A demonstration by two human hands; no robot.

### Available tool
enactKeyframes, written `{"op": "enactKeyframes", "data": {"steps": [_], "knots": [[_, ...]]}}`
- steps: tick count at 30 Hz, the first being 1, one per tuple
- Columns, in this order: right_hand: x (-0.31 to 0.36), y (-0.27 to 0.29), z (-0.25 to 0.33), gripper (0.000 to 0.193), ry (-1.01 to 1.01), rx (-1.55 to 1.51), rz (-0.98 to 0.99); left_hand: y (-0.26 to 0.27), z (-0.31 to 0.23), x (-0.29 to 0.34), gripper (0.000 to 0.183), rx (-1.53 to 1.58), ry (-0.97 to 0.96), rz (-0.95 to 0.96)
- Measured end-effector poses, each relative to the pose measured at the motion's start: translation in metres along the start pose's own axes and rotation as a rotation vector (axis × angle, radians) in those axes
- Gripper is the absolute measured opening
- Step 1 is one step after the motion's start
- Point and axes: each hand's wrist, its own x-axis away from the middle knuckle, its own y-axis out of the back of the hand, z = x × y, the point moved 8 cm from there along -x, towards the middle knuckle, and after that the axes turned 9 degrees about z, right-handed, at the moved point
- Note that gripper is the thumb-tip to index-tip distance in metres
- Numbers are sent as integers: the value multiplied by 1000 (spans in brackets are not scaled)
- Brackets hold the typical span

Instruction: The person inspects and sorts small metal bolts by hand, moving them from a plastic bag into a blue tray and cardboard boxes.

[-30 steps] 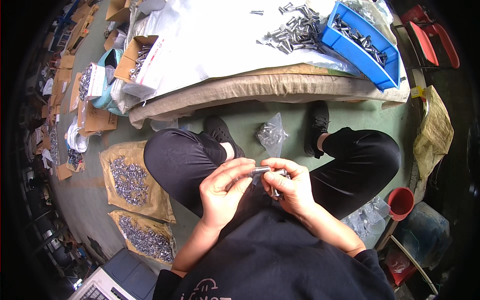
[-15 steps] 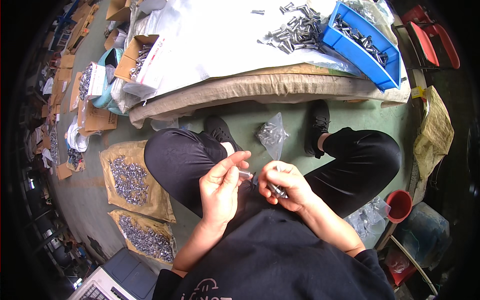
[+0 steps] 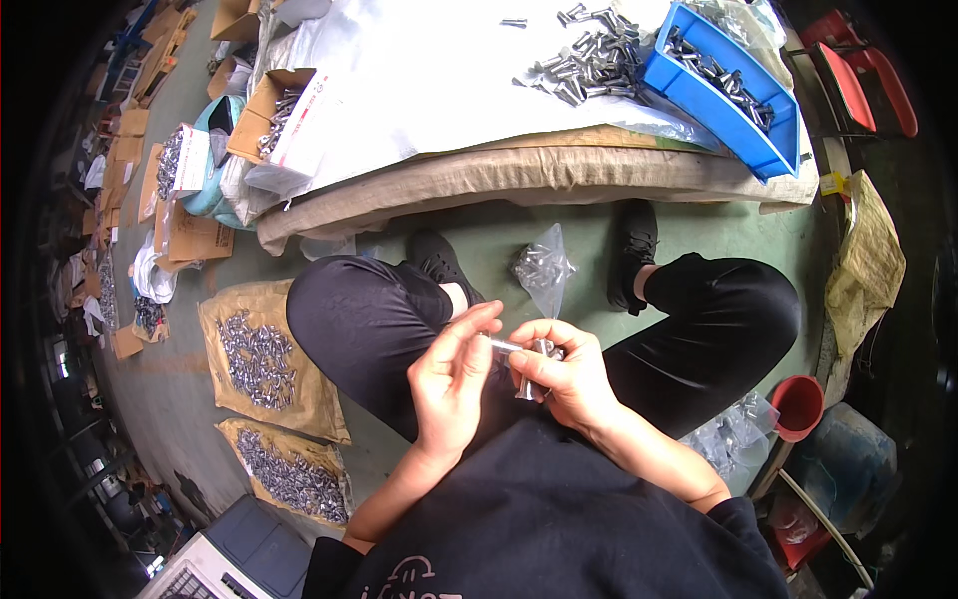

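Well left of the clear plastic bag of small metal parts (image 3: pixel 545 271) on the green floor, I see two tan woven sacks (image 3: pixel 314 411) laid flat, each carrying more shiny metal pieces than I can count. Also left of that bag, but beyond it, stands one open cardboard box with a white side (image 3: pixel 299 135), partly filled with bolts. Just on the seated person's side of the bag, and a little left, the left hand (image 3: pixel 447 379) pinches one silver cylindrical bolt (image 3: pixel 503 345) between thumb and fingers. Its other end meets the right hand (image 3: pixel 574 377), nearer the bag's right, which curls round a few silver bolts (image 3: pixel 528 383); at least two show, the rest are hidden. Beyond the bag, the white-covered tabletop (image 3: pixel 429 95) carries one lone bolt (image 3: pixel 514 23) and, further right, one loose pile of bolts (image 3: pixel 594 65). Right of the bag and beyond it sits one long blue plastic bin (image 3: pixel 723 125), holding dozens more. Right of the bag and nearer the person, there's one round red bucket (image 3: pixel 798 407).
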Motion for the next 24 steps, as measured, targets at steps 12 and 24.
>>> {"op": "enactKeyframes", "data": {"steps": [12,24], "knots": [[9,2,27,22,179,218,-64,5,16,1,21,258,186,50],[4,4,20,25,139,50,10,-4,4,-2,19,281,147,110]]}}
